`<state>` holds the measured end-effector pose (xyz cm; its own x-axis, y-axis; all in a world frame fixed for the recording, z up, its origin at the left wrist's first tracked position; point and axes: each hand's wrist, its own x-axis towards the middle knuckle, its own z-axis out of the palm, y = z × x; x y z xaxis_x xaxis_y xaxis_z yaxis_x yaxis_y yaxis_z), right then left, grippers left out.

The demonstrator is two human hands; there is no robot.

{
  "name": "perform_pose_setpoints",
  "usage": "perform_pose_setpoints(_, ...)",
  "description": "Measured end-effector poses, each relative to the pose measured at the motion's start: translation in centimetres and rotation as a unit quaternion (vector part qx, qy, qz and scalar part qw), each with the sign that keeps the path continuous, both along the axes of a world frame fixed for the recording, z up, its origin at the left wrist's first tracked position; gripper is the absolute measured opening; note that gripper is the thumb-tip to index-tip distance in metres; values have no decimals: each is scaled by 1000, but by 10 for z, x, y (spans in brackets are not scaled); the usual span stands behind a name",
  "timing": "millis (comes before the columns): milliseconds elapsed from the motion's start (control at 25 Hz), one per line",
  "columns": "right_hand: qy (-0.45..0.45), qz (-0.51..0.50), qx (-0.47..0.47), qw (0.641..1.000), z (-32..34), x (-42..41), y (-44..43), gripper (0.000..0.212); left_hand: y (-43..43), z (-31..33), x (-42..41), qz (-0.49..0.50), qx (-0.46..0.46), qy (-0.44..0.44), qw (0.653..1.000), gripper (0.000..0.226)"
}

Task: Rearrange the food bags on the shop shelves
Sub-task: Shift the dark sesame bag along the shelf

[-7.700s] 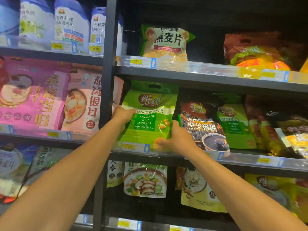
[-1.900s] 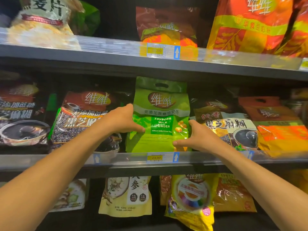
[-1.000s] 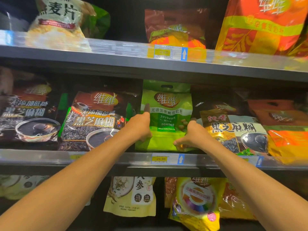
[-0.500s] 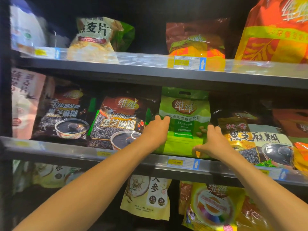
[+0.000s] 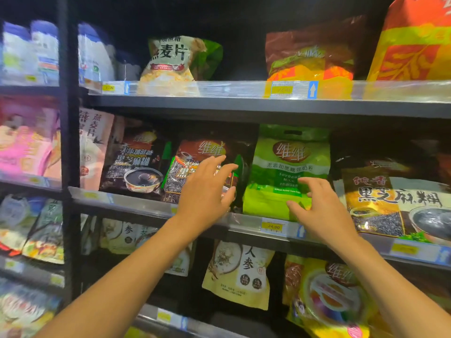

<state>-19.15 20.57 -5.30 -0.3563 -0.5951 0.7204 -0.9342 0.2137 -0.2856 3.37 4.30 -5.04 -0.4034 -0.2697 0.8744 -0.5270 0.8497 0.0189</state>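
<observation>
Green soybean-powder bag [image 5: 290, 167] stands upright on the middle shelf [image 5: 136, 203], between the dark sesame bag [image 5: 195, 150] and a second sesame bag [image 5: 395, 193], just above the 24.90 price tag [image 5: 273, 226]. Half a second ago you had both hands at its sides. Now your left hand [image 5: 207, 191] has slid left and hovers before the dark sesame bag, fingers [image 5: 218, 160] spread, holding nothing. Your right hand [image 5: 324, 213] sits at the green bag's lower right, fingers loosely bent, gripping nothing (touching or not, I cannot tell).
</observation>
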Motion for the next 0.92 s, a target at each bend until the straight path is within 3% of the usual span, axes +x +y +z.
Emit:
perform_pose_setpoints(240, -20, 39, 17, 999, -21, 49, -14, 60, -13, -29, 64, 26, 74, 12, 997, 52)
perform_pose_setpoints(560, -15, 36, 37, 999, -9, 99, -52, 60, -63, -10, 112, -8, 138, 37, 990, 54)
perform_pose_setpoints(800, -66, -15, 41, 997, 7, 129, -93, 83, -129, 21, 120, -61, 250, 32, 966, 64)
perform_pose_setpoints(920, -107, -43, 52, 992, 15, 136, -111, 103, -162, 41, 111, -140, 324, 59, 934, 63)
